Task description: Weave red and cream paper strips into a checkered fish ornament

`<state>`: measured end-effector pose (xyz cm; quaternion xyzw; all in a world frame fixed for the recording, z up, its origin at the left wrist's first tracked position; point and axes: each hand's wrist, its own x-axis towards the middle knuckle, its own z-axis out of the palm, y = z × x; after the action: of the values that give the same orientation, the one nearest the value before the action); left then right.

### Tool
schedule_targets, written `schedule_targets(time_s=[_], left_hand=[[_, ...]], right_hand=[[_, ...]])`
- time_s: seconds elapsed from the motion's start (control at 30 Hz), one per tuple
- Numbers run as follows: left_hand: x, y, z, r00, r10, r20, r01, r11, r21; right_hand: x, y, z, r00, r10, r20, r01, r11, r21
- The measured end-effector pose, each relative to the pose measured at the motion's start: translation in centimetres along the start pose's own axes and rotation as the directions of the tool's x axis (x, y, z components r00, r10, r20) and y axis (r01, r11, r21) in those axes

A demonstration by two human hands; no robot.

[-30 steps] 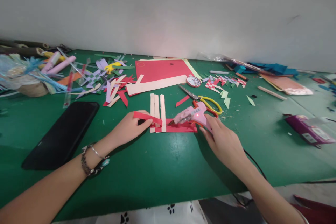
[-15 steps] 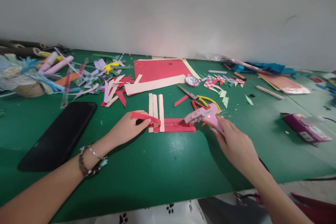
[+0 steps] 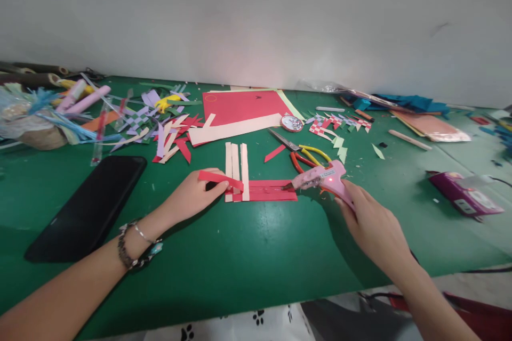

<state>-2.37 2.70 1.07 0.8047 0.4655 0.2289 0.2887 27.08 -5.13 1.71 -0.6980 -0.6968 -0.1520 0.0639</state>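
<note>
My left hand (image 3: 194, 195) pinches the end of a red paper strip (image 3: 219, 178) and holds it lifted over a weave of cream strips (image 3: 235, 168) and red strips (image 3: 272, 191) lying on the green table (image 3: 256, 245). My right hand (image 3: 374, 226) grips the handle of a pink glue gun (image 3: 322, 177), whose nozzle points left and rests near the right end of the red strips. Its small red light is on.
Yellow-and-red scissors (image 3: 306, 153) lie just behind the glue gun. A black phone (image 3: 88, 205) lies left of my forearm. Red and cream card sheets (image 3: 240, 112), loose paper scraps (image 3: 160, 128), small woven pieces (image 3: 340, 125) and a purple box (image 3: 464, 194) lie around.
My right hand has drawn the glue gun to the right, off the weave to its right end. My left hand keeps the red strip lifted in place.
</note>
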Motion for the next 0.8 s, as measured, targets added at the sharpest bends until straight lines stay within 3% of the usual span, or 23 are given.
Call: schedule_targets(time_s=[0.63,0.8], left_hand=[[0.0,-0.2,0.1,1.0,-0.009,0.009,0.009,1.0,-0.01],[0.0,-0.3,0.1,1.0,0.018,-0.016,-0.018,1.0,0.005]], right_hand=[[-0.7,1.3,-0.2,0.998,0.063,-0.011,-0.063,0.997,-0.05],[-1.0,1.8,0.1,0.992,0.117,-0.037,-0.116,0.993,0.03]])
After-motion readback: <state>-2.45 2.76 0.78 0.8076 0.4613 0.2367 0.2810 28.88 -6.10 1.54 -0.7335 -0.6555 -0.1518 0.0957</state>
